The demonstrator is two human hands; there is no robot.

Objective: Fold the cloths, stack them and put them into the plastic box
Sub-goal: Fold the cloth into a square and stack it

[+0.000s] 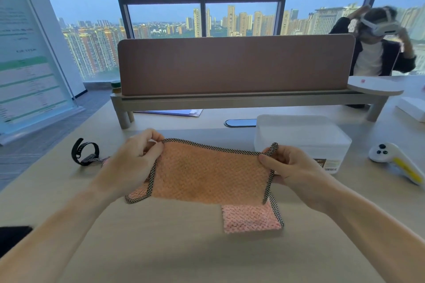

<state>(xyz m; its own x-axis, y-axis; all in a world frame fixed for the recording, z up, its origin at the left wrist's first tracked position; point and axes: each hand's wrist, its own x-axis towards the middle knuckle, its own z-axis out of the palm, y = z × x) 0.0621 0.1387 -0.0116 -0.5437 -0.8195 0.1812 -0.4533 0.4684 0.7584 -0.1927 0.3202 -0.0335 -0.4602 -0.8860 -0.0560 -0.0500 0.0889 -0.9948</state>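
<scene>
Partly hidden beneath the held orange cloth, a pink cloth shows.

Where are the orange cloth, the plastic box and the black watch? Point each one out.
orange cloth [207,174]: head view, middle of its textured face.
plastic box [299,142]: head view, front wall below the rim.
black watch [84,151]: head view, the strap loop.
</scene>
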